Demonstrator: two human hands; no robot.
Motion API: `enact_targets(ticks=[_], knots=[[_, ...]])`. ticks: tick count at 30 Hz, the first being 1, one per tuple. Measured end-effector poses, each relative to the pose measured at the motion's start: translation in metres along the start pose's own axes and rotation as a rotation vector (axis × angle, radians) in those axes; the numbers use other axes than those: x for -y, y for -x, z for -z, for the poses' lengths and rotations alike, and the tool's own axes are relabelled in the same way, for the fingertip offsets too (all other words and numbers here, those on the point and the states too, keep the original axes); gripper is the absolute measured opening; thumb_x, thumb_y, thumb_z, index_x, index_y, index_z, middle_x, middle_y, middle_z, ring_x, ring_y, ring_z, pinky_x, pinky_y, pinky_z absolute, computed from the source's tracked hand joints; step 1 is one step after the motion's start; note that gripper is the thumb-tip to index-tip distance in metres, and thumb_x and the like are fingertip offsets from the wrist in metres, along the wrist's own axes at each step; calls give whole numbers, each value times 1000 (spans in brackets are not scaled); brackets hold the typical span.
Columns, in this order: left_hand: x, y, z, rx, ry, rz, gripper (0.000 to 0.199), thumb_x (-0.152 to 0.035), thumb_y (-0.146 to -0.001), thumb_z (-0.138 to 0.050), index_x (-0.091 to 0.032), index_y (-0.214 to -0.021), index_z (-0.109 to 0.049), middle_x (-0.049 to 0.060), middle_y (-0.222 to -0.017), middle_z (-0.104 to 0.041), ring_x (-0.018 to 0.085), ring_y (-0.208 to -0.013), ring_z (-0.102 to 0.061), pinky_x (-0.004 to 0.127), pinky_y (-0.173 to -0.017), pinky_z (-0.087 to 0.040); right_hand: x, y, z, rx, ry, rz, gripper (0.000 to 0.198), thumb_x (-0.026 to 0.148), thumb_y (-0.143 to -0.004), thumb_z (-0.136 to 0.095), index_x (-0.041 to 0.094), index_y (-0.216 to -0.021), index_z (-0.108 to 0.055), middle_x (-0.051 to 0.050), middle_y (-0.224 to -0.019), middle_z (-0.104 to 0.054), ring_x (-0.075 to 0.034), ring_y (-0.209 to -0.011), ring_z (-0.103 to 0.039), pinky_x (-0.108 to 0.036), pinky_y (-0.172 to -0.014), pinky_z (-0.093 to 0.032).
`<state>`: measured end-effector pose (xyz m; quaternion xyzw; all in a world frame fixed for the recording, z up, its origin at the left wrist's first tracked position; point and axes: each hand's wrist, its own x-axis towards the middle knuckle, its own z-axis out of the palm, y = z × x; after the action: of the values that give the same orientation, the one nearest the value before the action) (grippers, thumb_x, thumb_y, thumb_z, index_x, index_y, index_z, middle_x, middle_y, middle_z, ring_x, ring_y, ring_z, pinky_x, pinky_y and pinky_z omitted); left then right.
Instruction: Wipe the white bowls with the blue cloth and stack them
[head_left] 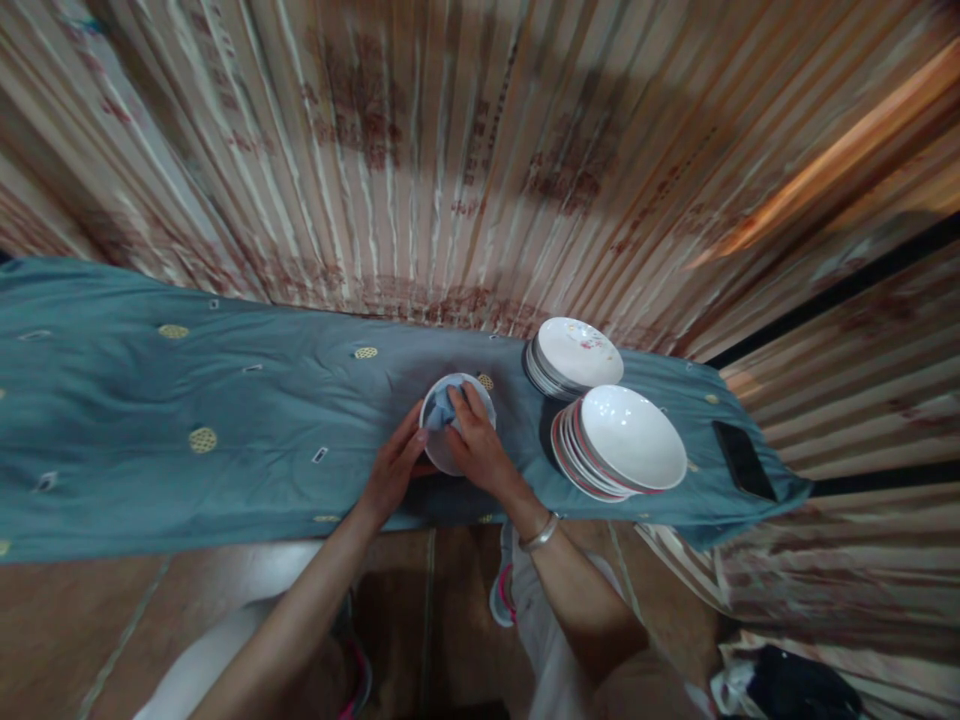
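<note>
A white bowl [444,456] is tilted toward me near the front edge of the cloth-covered table. My left hand [395,462] grips its left rim, thumb at the edge and the other fingers partly hidden behind it. Inside the bowl, a light blue cloth [442,405] is pressed to the inner wall by my right hand [475,437], whose fingers are bent around it. To the right stand a stack of white bowls with reddish rims [634,440] and, behind it, a stack of white plates [577,352] with a floral print.
A teal patterned cloth [270,400] covers the long narrow table. A black phone [742,460] lies at its right end. Pleated curtains [420,180] hang right behind the table, and dark bars [885,478] cross at the right. My legs are below the front edge.
</note>
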<state>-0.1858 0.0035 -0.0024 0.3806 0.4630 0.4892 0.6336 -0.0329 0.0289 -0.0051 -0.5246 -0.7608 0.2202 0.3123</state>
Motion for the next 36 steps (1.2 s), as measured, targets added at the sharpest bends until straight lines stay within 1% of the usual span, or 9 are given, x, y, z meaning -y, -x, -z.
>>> enact_targets(ticks=[4, 7, 13, 18, 21, 24, 29, 32, 36], knots=[[-1, 0, -1, 6, 2, -8, 70, -49, -77, -67, -26, -141, -50, 7, -143, -53, 32, -120, -55, 35, -73, -61, 2, 0, 4, -1, 246, -10, 56, 11, -89, -42, 1, -144, -38, -25, -155, -29, -31, -148, -19, -53, -119, -23], [0, 0, -1, 6, 9, 3, 72, -49, -77, -68, -25, -142, -49, 8, -140, -55, 31, -117, -56, 35, -72, -61, 5, 1, 8, 34, 383, -55, 54, 7, -88, -41, -2, -141, -40, -26, -153, -31, -33, -146, -21, -53, -116, -29], [0, 0, -1, -28, 6, 14, 68, -47, -78, -67, -25, -140, -51, 8, -135, -59, 29, -112, -59, 35, -73, -61, 2, 5, 14, 74, 516, -69, 45, 6, -89, -40, 9, -133, -52, -18, -149, -43, -31, -143, -29, -51, -108, -38], [0, -1, -1, -44, 5, 15, 68, -47, -77, -68, -24, -139, -52, 9, -131, -61, 29, -110, -59, 35, -71, -61, 1, 10, 21, 160, 548, -59, 33, 10, -91, -43, 13, -118, -61, -15, -139, -53, -29, -136, -37, -49, -103, -43], [0, -2, -1, -50, 9, 13, 68, -47, -76, -68, -24, -138, -53, 8, -132, -60, 29, -110, -59, 35, -71, -61, 2, 12, 22, 203, 493, -41, 29, 9, -89, -46, 13, -110, -65, -16, -132, -58, -28, -131, -44, -47, -107, -40], [0, -1, -2, -45, 2, 8, 70, -49, -75, -69, -23, -139, -53, 8, -136, -58, 29, -109, -60, 34, -71, -61, 4, 16, 20, 222, 397, -9, 29, 8, -88, -46, 13, -110, -66, -16, -129, -60, -25, -128, -49, -43, -110, -39], [1, -2, -3, -40, 9, 6, 71, -48, -76, -67, -23, -140, -50, 9, -138, -57, 30, -113, -59, 33, -71, -61, 6, 22, 7, 201, 184, -17, 37, 13, -92, -43, 13, -125, -59, -16, -138, -55, -23, -132, -48, -44, -112, -38], [5, -3, -2, -61, 8, -1, 69, -48, -77, -67, -23, -139, -51, 8, -142, -54, 30, -117, -58, 34, -73, -60, 7, 23, -2, 185, 16, -15, 44, 14, -93, -40, 17, -135, -54, -13, -145, -50, -21, -136, -45, -43, -114, -36], [13, -7, 3, -105, -28, -48, 63, -50, -78, -66, -25, -134, -57, 6, -142, -55, 29, -126, -54, 35, -88, -56, 11, 21, -3, 194, -199, 39, 49, 12, -90, -41, 22, -137, -53, -8, -143, -53, -17, -133, -48, -38, -115, -36]])
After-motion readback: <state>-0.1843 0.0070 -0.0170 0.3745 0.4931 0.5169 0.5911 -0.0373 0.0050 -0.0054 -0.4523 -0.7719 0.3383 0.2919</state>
